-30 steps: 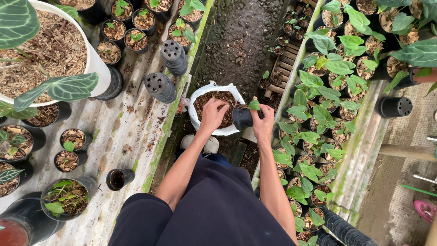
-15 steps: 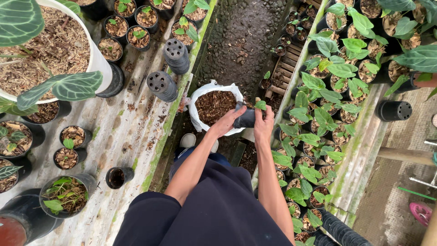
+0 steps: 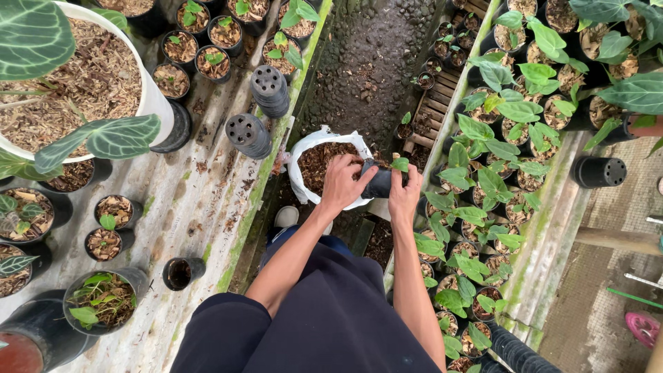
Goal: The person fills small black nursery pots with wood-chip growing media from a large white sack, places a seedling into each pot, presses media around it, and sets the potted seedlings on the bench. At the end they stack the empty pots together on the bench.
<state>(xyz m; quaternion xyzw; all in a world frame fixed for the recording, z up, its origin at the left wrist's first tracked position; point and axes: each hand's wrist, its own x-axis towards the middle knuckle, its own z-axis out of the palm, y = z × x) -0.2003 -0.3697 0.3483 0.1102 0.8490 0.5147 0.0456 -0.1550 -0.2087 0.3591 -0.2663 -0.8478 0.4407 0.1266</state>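
Head view. Both hands meet over a white sack of brown potting mix [image 3: 324, 166] in the aisle between two plant benches. The right hand [image 3: 406, 197] wraps its fingers around a small black nursery pot [image 3: 380, 183], tilted on its side just right of the sack, a green seedling [image 3: 400, 164] at its mouth. The left hand [image 3: 340, 186], fingers curled, presses at the pot's near-left edge (whether it grips mix cannot be told). The pot is judged light, thin-walled and flexible; best held around the wall, since the seedling is fragile. Stacked black pots [image 3: 269, 90] lie far left.
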